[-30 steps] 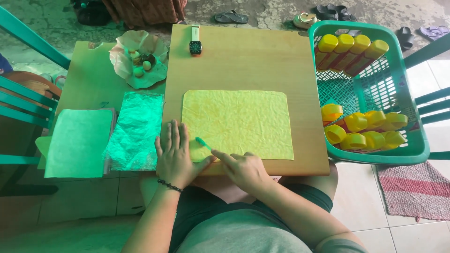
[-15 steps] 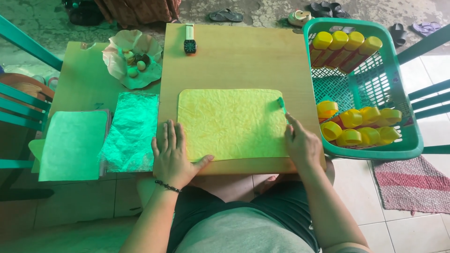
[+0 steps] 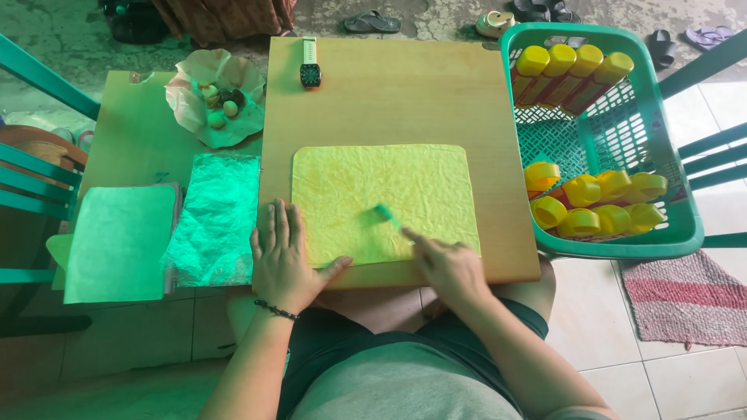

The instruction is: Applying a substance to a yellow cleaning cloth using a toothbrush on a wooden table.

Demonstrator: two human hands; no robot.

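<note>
At the centre of the frame a crinkled yellow-green sheet (image 3: 386, 204), rectangular with rounded corners, lies flat on a smooth wooden board (image 3: 405, 93). The left hand (image 3: 286, 260) rests open, palm down, over the sheet's lower left corner and the board's edge. The right hand (image 3: 445, 268) pinches a small green stick (image 3: 387, 215), blurred, whose tip touches the sheet's lower middle.

The sheet's near edge runs close to the board's near edge; bare wood lies open above it up to a dark watch (image 3: 310, 71) at the top. Left of the board lie a glossy crumpled foil (image 3: 214, 218) and a matte pale green paper stack (image 3: 118, 241), side by side on a lower table (image 3: 132, 140), with a paper wrap (image 3: 212, 97) holding small round pieces above them.

At the right edge a teal mesh basket (image 3: 615, 132) holds yellow-capped tubes (image 3: 572, 74) and loose yellow caps (image 3: 595, 206). Below it are a tiled floor and a striped mat (image 3: 685, 299); rough concrete and sandals (image 3: 373, 19) show along the top.
</note>
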